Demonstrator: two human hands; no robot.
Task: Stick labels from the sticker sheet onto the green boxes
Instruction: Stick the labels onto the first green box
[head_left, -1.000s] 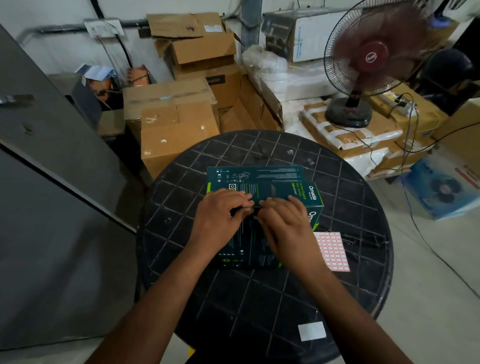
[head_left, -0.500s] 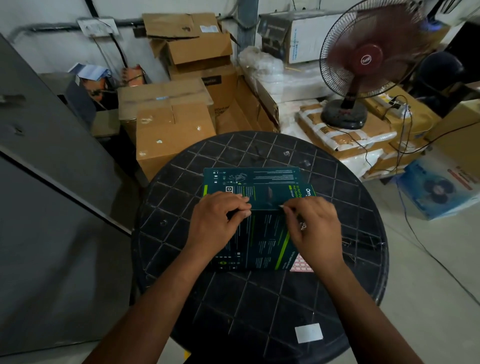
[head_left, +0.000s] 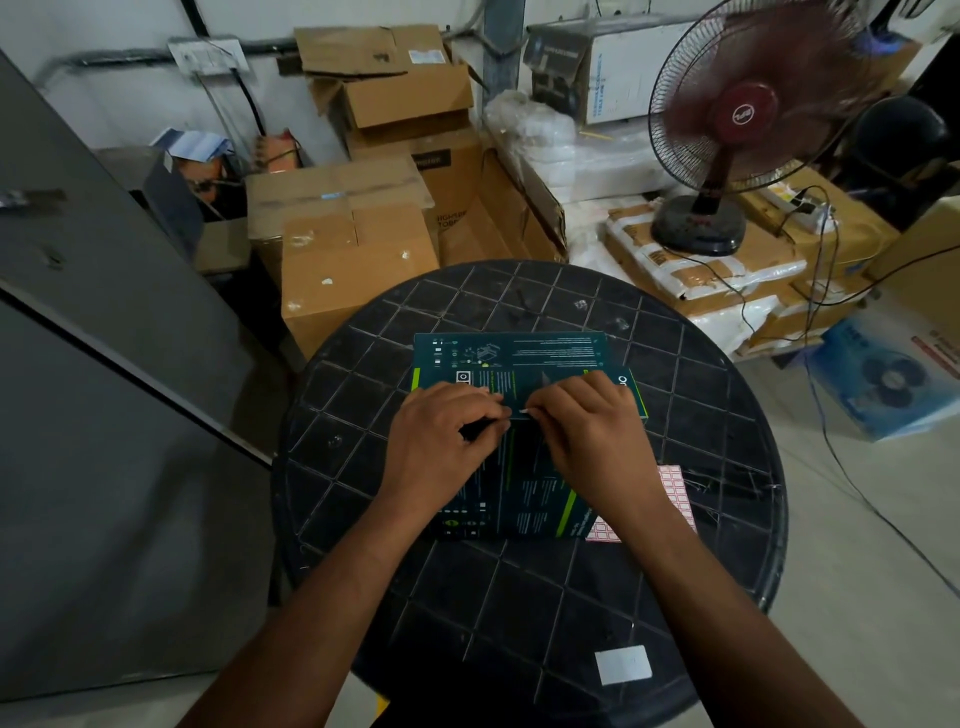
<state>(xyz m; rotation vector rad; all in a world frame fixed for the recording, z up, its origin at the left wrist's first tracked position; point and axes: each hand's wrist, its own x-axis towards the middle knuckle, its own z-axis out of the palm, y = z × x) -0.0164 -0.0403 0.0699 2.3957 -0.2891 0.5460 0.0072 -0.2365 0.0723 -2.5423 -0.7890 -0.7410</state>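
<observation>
Storeroom, round black worktop (head_left: 519, 597) | green boxes (head_left: 519, 364) stacked at centre | sticker sheet (head_left: 675, 493) just right, partly under wrist | left hand (head_left: 441, 441) and right hand (head_left: 587, 436) together pinch a small label (head_left: 521, 413) at top box's near edge | fan (head_left: 743, 114) behind.

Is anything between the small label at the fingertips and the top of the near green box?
Nothing visible. The right hand pinches a small white label just above the near dark green cardboard box; the left hand rests on the box beside it.
</observation>
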